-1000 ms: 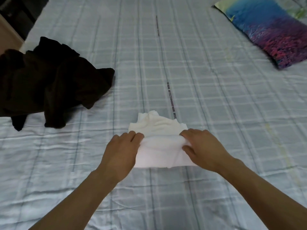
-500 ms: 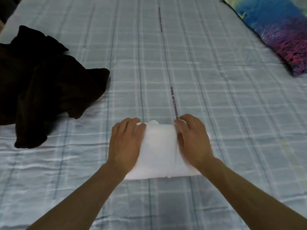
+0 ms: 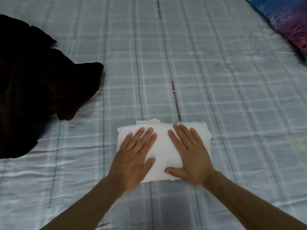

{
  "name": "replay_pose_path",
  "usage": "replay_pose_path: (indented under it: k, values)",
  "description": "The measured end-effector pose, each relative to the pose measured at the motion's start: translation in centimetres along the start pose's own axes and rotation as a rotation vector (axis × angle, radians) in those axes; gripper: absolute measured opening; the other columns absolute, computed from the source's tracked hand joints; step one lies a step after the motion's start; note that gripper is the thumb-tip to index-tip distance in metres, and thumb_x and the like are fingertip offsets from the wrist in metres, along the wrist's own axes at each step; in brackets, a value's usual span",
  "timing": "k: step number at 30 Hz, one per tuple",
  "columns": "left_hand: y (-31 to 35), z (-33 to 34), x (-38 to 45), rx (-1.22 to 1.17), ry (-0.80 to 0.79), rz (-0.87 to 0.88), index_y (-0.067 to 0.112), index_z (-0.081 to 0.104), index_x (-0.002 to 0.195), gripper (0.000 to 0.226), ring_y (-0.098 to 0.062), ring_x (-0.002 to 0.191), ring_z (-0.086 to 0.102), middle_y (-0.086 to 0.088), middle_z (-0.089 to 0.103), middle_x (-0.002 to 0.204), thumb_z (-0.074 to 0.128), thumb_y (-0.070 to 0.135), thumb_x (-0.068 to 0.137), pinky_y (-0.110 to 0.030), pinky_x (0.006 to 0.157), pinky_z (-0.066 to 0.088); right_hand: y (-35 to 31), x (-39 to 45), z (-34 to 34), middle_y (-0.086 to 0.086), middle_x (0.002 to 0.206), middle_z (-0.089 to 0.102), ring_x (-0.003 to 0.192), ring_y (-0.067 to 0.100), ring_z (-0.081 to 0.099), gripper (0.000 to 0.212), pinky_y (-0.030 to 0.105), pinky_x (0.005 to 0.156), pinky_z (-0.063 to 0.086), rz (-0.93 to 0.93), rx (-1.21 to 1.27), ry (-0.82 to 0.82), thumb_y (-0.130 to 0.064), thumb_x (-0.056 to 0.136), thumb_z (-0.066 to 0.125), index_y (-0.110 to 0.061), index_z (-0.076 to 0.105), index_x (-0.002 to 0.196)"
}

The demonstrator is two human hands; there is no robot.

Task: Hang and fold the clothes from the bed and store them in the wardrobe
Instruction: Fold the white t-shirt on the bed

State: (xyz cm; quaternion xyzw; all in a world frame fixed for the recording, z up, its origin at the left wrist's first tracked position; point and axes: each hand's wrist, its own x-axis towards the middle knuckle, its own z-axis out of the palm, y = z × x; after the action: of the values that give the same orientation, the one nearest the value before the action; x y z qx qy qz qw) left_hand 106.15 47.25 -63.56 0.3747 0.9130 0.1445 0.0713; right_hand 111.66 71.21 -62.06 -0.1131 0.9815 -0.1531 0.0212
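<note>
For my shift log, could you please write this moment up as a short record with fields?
setting: bed with a pale blue checked sheet
left hand: flat, pressing the folded white garment
right hand: flat, pressing the same garment
white garment: folded into a compact rectangle, lying on the sheet
dark clothes: unfolded heap to the left, apart from the white garment
pillow: colourful, at the far right edge
wardrobe: not in view

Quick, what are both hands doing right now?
Left hand: open, pressing flat on the folded white cloth.
Right hand: open, pressing flat on the same cloth.
</note>
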Motion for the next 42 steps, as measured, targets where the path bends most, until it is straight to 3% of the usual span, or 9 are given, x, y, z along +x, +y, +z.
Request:
replay_pose_path:
  k: [7, 11, 18, 26, 30, 35, 38, 40, 42]
  values:
    - [1.9, -2.2, -0.7, 0.049, 0.015, -0.015, 0.011, 0.027, 0.155, 0.063, -0.025, 0.153, 0.014, -0.007, 0.019, 0.164, 0.031, 0.045, 0.103, -0.052, 0.119, 0.023, -1.7, -2.3, -0.5, 0.019, 0.163, 0.014, 0.152, 0.035, 0.010, 0.109, 0.062, 0.117, 0.021, -0.074, -0.147, -0.010, -0.081, 0.077, 0.052, -0.008, 0.026, 0.154]
    - [5.0, -1.3, -2.1, 0.101, -0.021, 0.110, 0.007, 0.033, 0.153, 0.086, -0.032, 0.150, 0.022, -0.015, 0.026, 0.161, 0.057, 0.058, 0.087, -0.053, 0.119, 0.025, -3.2, -3.1, 0.0, 0.025, 0.161, 0.014, 0.150, 0.042, 0.010, 0.102, 0.065, 0.115, 0.022, 0.007, -0.242, -0.038, -0.073, 0.082, 0.045, -0.005, 0.024, 0.155]
    - [6.5, -2.9, -0.1, 0.246, -0.123, 0.025, 0.001, 0.049, 0.143, 0.089, -0.035, 0.139, 0.043, -0.017, 0.045, 0.150, 0.082, 0.013, 0.061, -0.051, 0.105, 0.045, -3.1, -2.2, -1.5, 0.026, 0.156, 0.029, 0.144, 0.043, 0.028, 0.115, 0.062, 0.110, 0.033, 0.018, -0.278, -0.092, -0.052, 0.058, 0.087, -0.003, 0.037, 0.149]
    - [5.0, -4.4, -0.3, 0.289, -0.105, 0.142, -0.001, 0.056, 0.137, 0.088, -0.036, 0.132, 0.051, -0.018, 0.052, 0.144, 0.085, -0.003, 0.053, -0.049, 0.099, 0.052, -2.2, -2.0, -2.7, 0.017, 0.152, 0.041, 0.141, 0.039, 0.038, 0.086, 0.057, 0.110, 0.038, -0.056, -0.262, -0.047, -0.003, 0.065, 0.078, -0.006, 0.046, 0.145]
    - [4.5, -4.6, -0.8, 0.212, -0.123, 0.120, 0.001, 0.056, 0.137, 0.087, -0.034, 0.134, 0.050, -0.016, 0.051, 0.146, 0.081, -0.006, 0.054, -0.051, 0.100, 0.050, -2.6, -2.4, -2.4, 0.019, 0.154, 0.037, 0.143, 0.036, 0.034, 0.084, 0.054, 0.112, 0.037, 0.006, -0.271, -0.039, -0.009, 0.071, 0.078, 0.000, 0.041, 0.146]
    - [4.6, -5.5, -0.7, 0.135, -0.192, 0.067, 0.005, 0.055, 0.139, 0.089, -0.031, 0.135, 0.049, -0.012, 0.050, 0.147, 0.089, 0.007, 0.058, -0.052, 0.102, 0.048, -4.6, -2.6, -2.0, 0.025, 0.158, 0.023, 0.148, 0.039, 0.020, 0.101, 0.057, 0.118, 0.024, 0.136, -0.225, -0.083, -0.052, 0.077, 0.069, 0.006, 0.029, 0.149]
    - [4.6, -5.5, -0.4, 0.103, -0.240, 0.056, 0.011, 0.032, 0.153, 0.092, -0.026, 0.147, 0.029, -0.009, 0.031, 0.159, 0.082, 0.015, 0.075, -0.048, 0.118, 0.031, -5.8, -1.8, -1.7, 0.027, 0.156, 0.027, 0.147, 0.039, 0.022, 0.098, 0.057, 0.118, 0.022, 0.133, -0.197, -0.064, -0.064, 0.084, 0.058, 0.006, 0.034, 0.148]
    - [3.9, -5.0, -0.4, 0.108, -0.235, 0.079, 0.019, -0.002, 0.156, 0.087, -0.019, 0.153, -0.003, -0.001, -0.003, 0.165, 0.060, 0.017, 0.095, -0.038, 0.125, 0.001, -5.7, -1.3, -1.7, 0.025, 0.154, 0.032, 0.145, 0.039, 0.029, 0.092, 0.057, 0.116, 0.027, 0.106, -0.223, -0.067, -0.058, 0.082, 0.065, 0.003, 0.039, 0.146]
    - [3.4, -5.0, -0.3, 0.114, -0.236, 0.088, 0.020, -0.010, 0.157, 0.080, -0.016, 0.152, -0.012, 0.002, -0.015, 0.164, 0.047, 0.017, 0.100, -0.035, 0.125, -0.006, -4.7, -1.4, -2.1, 0.023, 0.155, 0.033, 0.144, 0.037, 0.032, 0.091, 0.058, 0.114, 0.032, 0.105, -0.256, -0.090, -0.045, 0.077, 0.075, 0.002, 0.039, 0.147]
